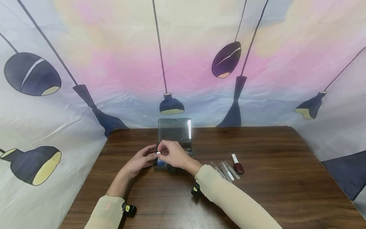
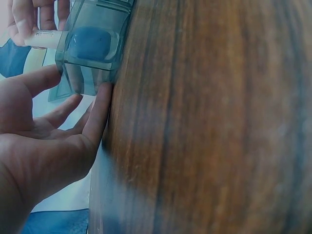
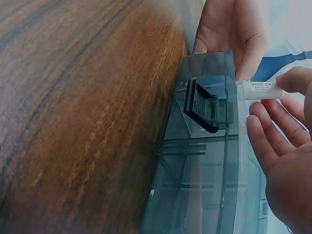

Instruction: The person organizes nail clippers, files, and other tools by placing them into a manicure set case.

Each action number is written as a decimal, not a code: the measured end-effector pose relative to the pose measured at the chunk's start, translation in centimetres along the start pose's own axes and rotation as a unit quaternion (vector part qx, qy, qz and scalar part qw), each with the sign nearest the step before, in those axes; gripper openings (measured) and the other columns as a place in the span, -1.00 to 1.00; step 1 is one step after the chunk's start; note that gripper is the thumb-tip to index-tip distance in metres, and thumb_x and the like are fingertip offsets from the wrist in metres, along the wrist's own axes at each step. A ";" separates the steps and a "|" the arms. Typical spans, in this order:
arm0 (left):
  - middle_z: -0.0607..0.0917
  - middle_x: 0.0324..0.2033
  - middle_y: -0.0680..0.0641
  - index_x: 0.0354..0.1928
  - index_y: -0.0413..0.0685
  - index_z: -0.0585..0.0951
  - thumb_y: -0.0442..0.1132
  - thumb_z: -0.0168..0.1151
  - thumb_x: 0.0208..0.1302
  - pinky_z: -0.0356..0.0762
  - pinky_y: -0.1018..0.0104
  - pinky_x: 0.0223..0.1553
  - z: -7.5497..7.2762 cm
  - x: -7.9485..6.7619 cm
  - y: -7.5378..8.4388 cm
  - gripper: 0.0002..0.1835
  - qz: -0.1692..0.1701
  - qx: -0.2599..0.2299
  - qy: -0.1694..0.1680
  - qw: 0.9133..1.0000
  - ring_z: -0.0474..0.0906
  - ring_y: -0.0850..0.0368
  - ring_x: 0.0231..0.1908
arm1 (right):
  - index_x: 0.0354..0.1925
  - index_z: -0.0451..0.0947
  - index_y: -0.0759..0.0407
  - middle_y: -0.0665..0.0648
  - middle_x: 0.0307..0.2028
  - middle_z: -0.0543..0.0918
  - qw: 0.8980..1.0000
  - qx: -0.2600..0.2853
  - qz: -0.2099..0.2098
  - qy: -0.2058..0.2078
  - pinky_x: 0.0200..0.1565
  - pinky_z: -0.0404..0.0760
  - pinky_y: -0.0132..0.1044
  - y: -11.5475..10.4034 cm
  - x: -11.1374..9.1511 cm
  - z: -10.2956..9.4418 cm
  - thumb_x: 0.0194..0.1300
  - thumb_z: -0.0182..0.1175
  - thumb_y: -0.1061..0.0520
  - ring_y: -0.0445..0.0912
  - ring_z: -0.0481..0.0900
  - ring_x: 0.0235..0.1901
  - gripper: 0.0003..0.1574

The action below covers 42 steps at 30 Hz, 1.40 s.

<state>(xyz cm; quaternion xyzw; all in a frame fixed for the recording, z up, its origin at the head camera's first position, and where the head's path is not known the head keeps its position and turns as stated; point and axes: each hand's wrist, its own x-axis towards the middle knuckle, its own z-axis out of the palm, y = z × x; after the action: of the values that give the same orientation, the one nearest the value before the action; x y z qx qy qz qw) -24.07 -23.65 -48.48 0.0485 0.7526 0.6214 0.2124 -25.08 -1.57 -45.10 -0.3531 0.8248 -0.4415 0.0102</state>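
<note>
A see-through, dark-tinted plastic box [image 1: 160, 168] sits on the table with its lid [image 1: 174, 128] raised at the back. In its left end compartment stands a nail polish bottle with blue polish [image 2: 90, 44] and a white cap [image 3: 262, 89] that sticks up above the rim. My right hand [image 1: 175, 155] pinches this cap between thumb and fingers. My left hand [image 1: 139, 163] lies against the box's left end, its fingers fairly straight and the thumb [image 2: 46, 78] up at the rim. A black latch [image 3: 200, 107] hangs loose on the box's front.
To the right lie several thin, flat clear strips [image 1: 226, 170], one with a white end, beside a dark red nail polish bottle [image 1: 238, 167] with a white cap. The wooden table [image 1: 274, 178] ends at a printed cloth backdrop [image 1: 197, 79].
</note>
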 end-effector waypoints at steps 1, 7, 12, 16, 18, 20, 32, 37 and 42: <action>0.23 0.43 -0.15 0.51 0.03 0.15 -0.04 0.17 0.45 0.34 -0.14 0.29 0.0 0.0 0.0 -0.30 0.001 -0.001 0.000 1.000 0.25 -0.15 0.37 | -0.18 0.53 0.07 -0.12 -0.30 0.59 1.000 -0.001 -0.002 -0.001 -0.21 0.58 -0.54 0.0 0.0 -0.1 0.31 0.32 0.13 -0.30 0.56 -0.29 -0.84; 0.22 0.43 -0.18 0.51 0.02 0.15 -0.05 0.16 0.46 0.33 -0.17 0.29 0.0 -0.1 0.1 -0.31 0.009 0.004 -0.005 1.000 0.24 -0.18 0.37 | -0.13 0.57 0.19 -0.10 -0.29 0.60 1.000 -0.001 -0.007 -0.007 -0.21 0.59 -0.53 -0.5 -0.3 -1.0 0.31 0.32 0.14 -0.29 0.57 -0.28 -0.79; 0.21 0.43 -0.19 0.52 0.02 0.15 -0.07 0.16 0.47 0.31 -0.19 0.30 0.1 -0.1 0.2 -0.32 0.010 0.006 -0.006 1.000 0.24 -0.20 0.37 | -0.14 0.58 0.17 -0.11 -0.29 0.61 1.000 -0.016 -0.020 -0.012 -0.20 0.59 -0.52 -0.7 -1.0 -2.1 0.31 0.32 0.15 -0.32 0.56 -0.29 -0.82; 0.23 0.42 -0.20 0.51 0.02 0.16 -0.09 0.14 0.47 0.30 -0.18 0.31 0.1 -0.2 0.3 -0.33 0.006 0.007 -0.005 1.000 0.26 -0.20 0.36 | -0.15 0.59 0.17 -0.12 -0.29 0.62 0.999 -0.023 -0.032 -0.007 -0.20 0.60 -0.49 -0.7 -1.9 -3.3 0.31 0.33 0.15 -0.30 0.57 -0.30 -0.82; 0.24 0.42 -0.20 0.51 0.02 0.16 -0.10 0.15 0.47 0.30 -0.17 0.31 0.2 -0.3 0.3 -0.34 0.004 0.007 -0.003 1.000 0.28 -0.19 0.35 | -0.16 0.59 0.17 -0.12 -0.30 0.61 0.999 -0.025 -0.033 -0.004 -0.21 0.61 -0.47 -0.6 -2.5 -4.0 0.30 0.34 0.15 -0.29 0.57 -0.31 -0.82; 0.24 0.42 -0.21 0.51 0.02 0.17 -0.10 0.15 0.47 0.30 -0.18 0.31 0.3 -0.3 0.2 -0.34 0.004 0.008 -0.001 1.000 0.29 -0.20 0.34 | -0.16 0.60 0.18 -0.11 -0.30 0.61 0.999 -0.027 -0.029 0.000 -0.22 0.61 -0.46 -0.4 -3.1 -4.7 0.29 0.34 0.16 -0.28 0.57 -0.31 -0.82; 0.19 0.44 -0.23 0.53 0.00 0.12 -0.14 0.13 0.48 0.31 -0.19 0.30 0.3 -0.3 0.3 -0.32 0.012 0.009 -0.001 1.000 0.26 -0.22 0.36 | -0.20 0.59 0.10 -0.13 -0.32 0.61 0.997 -0.068 -0.010 0.019 -0.21 0.64 -0.31 1.7 -6.6 -8.3 0.26 0.37 0.20 -0.25 0.58 -0.30 -0.85; 0.18 0.44 -0.23 0.53 0.00 0.12 -0.14 0.13 0.48 0.30 -0.20 0.30 0.2 -0.4 0.1 -0.32 0.011 0.012 -0.001 1.000 0.24 -0.23 0.37 | -0.15 0.61 0.14 -0.14 -0.29 0.61 0.997 -0.073 0.013 0.021 -0.19 0.65 -0.27 2.7 -8.5 -9.9 0.27 0.37 0.17 -0.23 0.59 -0.28 -0.81; 0.18 0.45 -0.23 0.53 0.01 0.13 -0.14 0.14 0.48 0.30 -0.20 0.30 0.2 -0.4 -0.1 -0.32 0.011 0.010 0.000 1.000 0.25 -0.23 0.36 | -0.13 0.61 0.10 -0.13 -0.28 0.63 0.995 -0.082 0.032 0.041 -0.16 0.65 -0.29 4.0 -10.3 -11.5 0.26 0.38 0.13 -0.25 0.59 -0.27 -0.79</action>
<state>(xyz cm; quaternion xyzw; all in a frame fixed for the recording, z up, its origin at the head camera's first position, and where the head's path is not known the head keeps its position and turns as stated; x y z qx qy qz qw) -23.59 -23.60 -48.45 0.0592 0.7583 0.6161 0.2046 -23.42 14.33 -44.09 -0.3075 0.8690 -0.3857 -0.0387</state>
